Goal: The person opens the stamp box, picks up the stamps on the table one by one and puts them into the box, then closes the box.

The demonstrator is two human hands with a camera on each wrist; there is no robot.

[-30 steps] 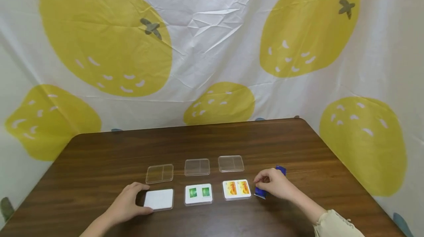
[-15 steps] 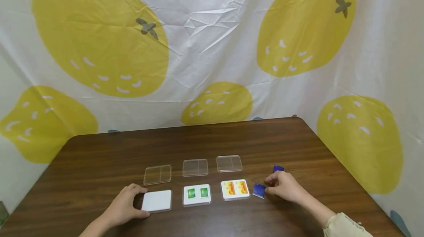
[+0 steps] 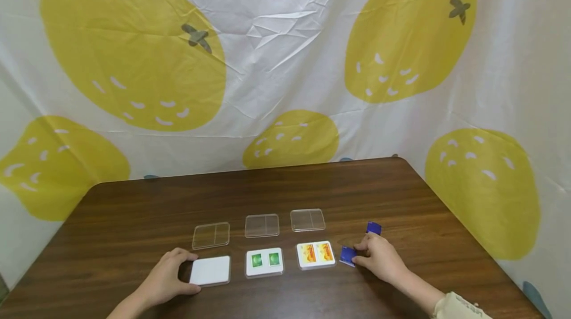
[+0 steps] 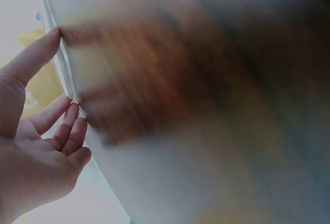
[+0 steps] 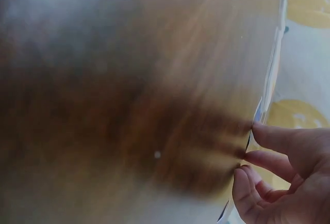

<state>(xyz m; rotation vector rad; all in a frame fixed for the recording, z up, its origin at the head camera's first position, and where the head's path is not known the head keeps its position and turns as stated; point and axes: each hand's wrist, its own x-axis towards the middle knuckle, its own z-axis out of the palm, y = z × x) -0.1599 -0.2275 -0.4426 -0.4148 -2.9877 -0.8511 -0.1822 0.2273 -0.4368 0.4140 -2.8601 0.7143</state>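
In the head view, my left hand [image 3: 166, 278] holds the left side of a clear flat case [image 3: 230, 279] with a plain white insert [image 3: 210, 269], index finger at the far corner and thumb at the near one. My right hand [image 3: 382, 258] pinches the right edge of a small blue stamp [image 3: 347, 254] lying on the table. Just beyond these fingers is a second blue stamp [image 3: 373, 227], its near part partly covered. In the right wrist view, thumb and fingertips of the right hand [image 5: 289, 172] meet the table surface, with the stamp seen only as a thin sliver.
Right of the left case stand a case with two green stamps [image 3: 265, 261] and a case with two orange stamps [image 3: 315, 254]. Behind them lie three transparent lids [image 3: 211, 236]. The brown wooden table [image 3: 250, 190] ends at a lemon-print curtain [image 3: 285, 71].
My right hand drew back right from over the blue stamps, uncovering both, then moved slightly left to the nearer stamp's edge. My left hand stays at the case.
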